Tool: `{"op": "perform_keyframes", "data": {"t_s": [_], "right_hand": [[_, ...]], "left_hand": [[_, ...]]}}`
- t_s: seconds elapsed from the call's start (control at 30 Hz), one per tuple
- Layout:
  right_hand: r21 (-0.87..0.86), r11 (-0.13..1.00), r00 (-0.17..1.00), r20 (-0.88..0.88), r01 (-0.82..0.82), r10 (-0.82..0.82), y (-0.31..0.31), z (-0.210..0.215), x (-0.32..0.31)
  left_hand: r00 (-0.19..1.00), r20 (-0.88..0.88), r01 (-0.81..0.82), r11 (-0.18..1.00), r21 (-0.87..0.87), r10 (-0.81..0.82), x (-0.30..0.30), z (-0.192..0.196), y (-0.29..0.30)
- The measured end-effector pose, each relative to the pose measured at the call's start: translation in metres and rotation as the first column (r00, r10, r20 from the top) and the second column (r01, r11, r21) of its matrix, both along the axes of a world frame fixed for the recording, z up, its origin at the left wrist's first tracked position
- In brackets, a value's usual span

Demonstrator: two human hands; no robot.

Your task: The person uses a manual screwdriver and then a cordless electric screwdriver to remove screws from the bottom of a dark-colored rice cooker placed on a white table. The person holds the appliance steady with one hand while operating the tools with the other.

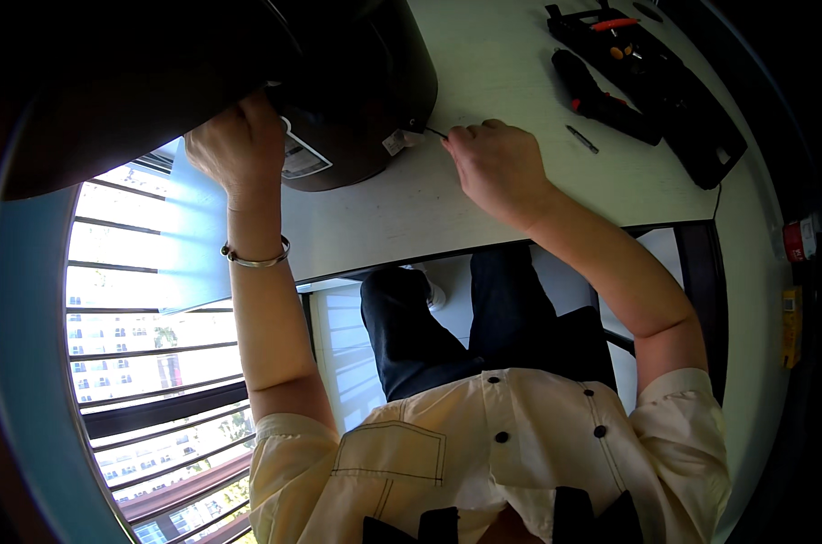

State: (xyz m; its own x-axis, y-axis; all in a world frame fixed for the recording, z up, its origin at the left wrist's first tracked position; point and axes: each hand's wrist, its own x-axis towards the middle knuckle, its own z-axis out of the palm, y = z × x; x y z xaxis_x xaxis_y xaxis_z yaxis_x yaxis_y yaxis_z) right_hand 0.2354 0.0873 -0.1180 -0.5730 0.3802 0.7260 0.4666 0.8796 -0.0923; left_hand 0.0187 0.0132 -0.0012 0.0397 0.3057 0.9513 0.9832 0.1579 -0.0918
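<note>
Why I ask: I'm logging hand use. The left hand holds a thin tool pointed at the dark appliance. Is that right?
Not quite: in the head view, the right hand, not the left hand, holds the thin tool pointed at the dark appliance.

Dark window slats (112, 311), pale buildings (112, 348) outside, small red package (799, 241) at right, yellow box (792, 326) near it

The left hand (241, 143) reaches forward; the right hand (500, 168) pinches, right elbow (676, 331) bent.
</note>
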Motion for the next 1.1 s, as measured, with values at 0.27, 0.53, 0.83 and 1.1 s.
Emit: {"op": "perform_keyframes", "data": {"t_s": [0.27,0.53,0.83,1.1], "right_hand": [[0.121,0.991,0.998,0.027,-0.051,0.048,-0.002,-0.004,-0.002],[0.111,0.994,0.994,0.109,-0.008,-0.004,-0.007,0.002,0.004],[-0.016,0.999,0.993,0.115,-0.029,0.031,-0.003,0.004,0.001],[-0.703,0.651,0.945,-0.32,-0.288,0.072,0.003,0.003,-0.015]], "left_hand": [[0.983,-0.028,-0.181,0.983,-0.018,0.18,-0.022,-0.009,-0.005],[0.991,0.111,-0.067,0.993,-0.096,0.078,-0.022,-0.012,-0.002],[0.978,0.106,-0.166,0.98,-0.114,0.178,-0.007,0.0,-0.002],[0.998,0.062,-0.026,0.999,-0.042,0.029,0.004,0.002,-0.003]]}}
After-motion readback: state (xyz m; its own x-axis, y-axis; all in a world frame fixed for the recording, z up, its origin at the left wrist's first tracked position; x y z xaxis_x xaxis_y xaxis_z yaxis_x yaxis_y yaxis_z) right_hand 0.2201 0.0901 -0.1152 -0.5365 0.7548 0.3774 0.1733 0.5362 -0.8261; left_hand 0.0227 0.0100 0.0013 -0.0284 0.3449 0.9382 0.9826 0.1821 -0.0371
